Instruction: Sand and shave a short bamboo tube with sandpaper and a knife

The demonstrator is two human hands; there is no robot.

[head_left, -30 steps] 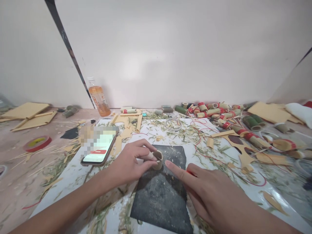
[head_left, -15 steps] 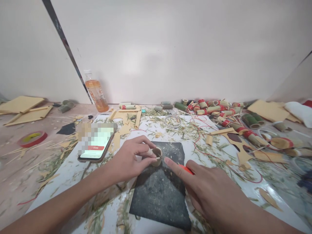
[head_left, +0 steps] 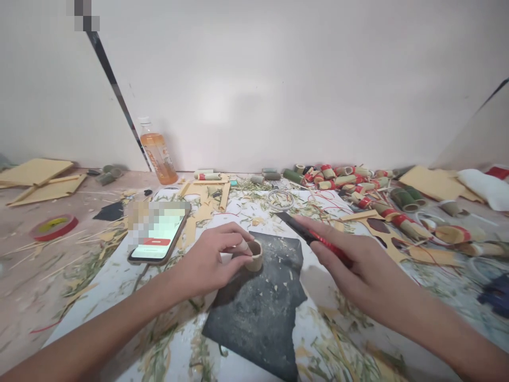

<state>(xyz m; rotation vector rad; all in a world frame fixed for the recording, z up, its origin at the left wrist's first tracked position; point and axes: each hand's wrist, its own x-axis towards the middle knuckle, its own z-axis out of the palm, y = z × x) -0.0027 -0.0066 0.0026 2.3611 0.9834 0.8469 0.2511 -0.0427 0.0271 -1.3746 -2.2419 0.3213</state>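
Observation:
Between the thumb and fingers of my left hand (head_left: 225, 252) is a short, hollow bamboo piece (head_left: 255, 259), its open end facing up. It is at the upper part of a dark grey sheet of sandpaper (head_left: 258, 313), which is creased and dusted with pale chips. My right hand (head_left: 358, 265) grips a red and black utility knife (head_left: 326, 246), raised to the right of the bamboo and apart from it. The knife's dark blade points up and to the left.
A phone (head_left: 159, 233) lies left of my left hand, with an orange drink bottle (head_left: 159, 156) behind it. Red-banded bamboo pieces (head_left: 350, 180) pile up at the back right. Red tape (head_left: 53, 227) lies far left. Green shavings cover the white sheet (head_left: 178, 339).
My right hand has lifted the knife away from the bamboo piece, up and to the right. The sandpaper has shifted slightly. My left hand stays on the bamboo.

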